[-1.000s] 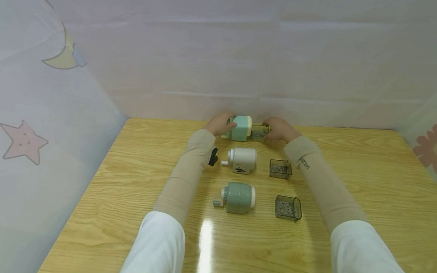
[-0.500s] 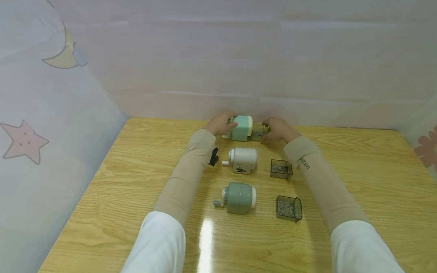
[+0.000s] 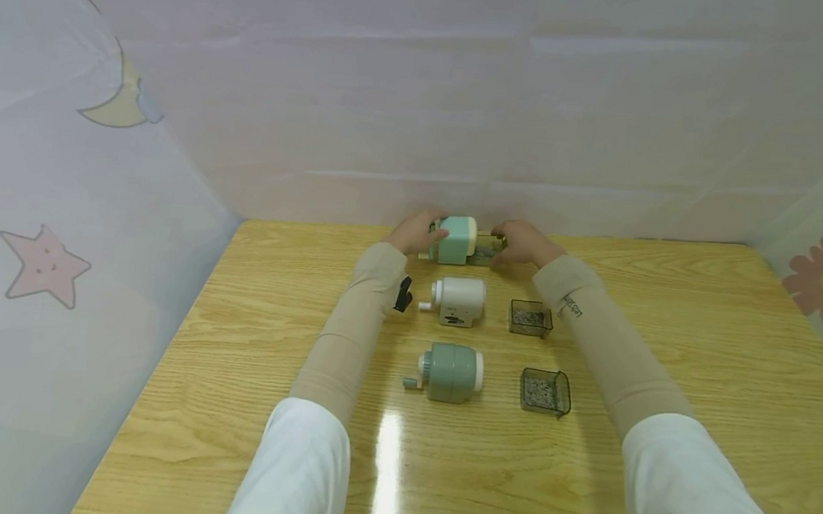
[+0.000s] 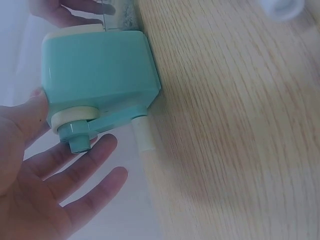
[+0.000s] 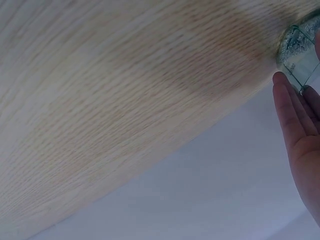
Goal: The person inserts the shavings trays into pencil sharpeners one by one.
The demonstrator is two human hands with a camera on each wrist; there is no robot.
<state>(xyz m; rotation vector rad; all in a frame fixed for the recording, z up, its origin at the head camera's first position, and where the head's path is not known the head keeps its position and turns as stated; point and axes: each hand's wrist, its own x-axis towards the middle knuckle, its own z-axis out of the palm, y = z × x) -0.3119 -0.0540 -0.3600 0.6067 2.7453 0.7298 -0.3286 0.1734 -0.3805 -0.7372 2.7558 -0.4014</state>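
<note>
A mint-green pencil sharpener (image 3: 456, 240) (image 4: 97, 75) stands at the far edge of the wooden table (image 3: 692, 315). My left hand (image 3: 416, 232) (image 4: 45, 175) braces its crank end, with fingers straight and the thumb touching the body. From the right, a clear shavings drawer (image 3: 484, 253) (image 5: 300, 50) sits partly inside the sharpener. My right hand (image 3: 522, 244) (image 5: 300, 135) presses on the drawer's outer end with straight fingers.
Nearer to me lie a white sharpener (image 3: 459, 300) and a grey-green sharpener (image 3: 451, 372). To the right of each stands a clear drawer of shavings (image 3: 530, 317) (image 3: 545, 392). A small black part (image 3: 402, 294) lies by my left forearm. Fabric walls enclose the table.
My right hand has pushed the clear drawer slightly leftward, further into the mint-green sharpener. The left hand stays at the crank end.
</note>
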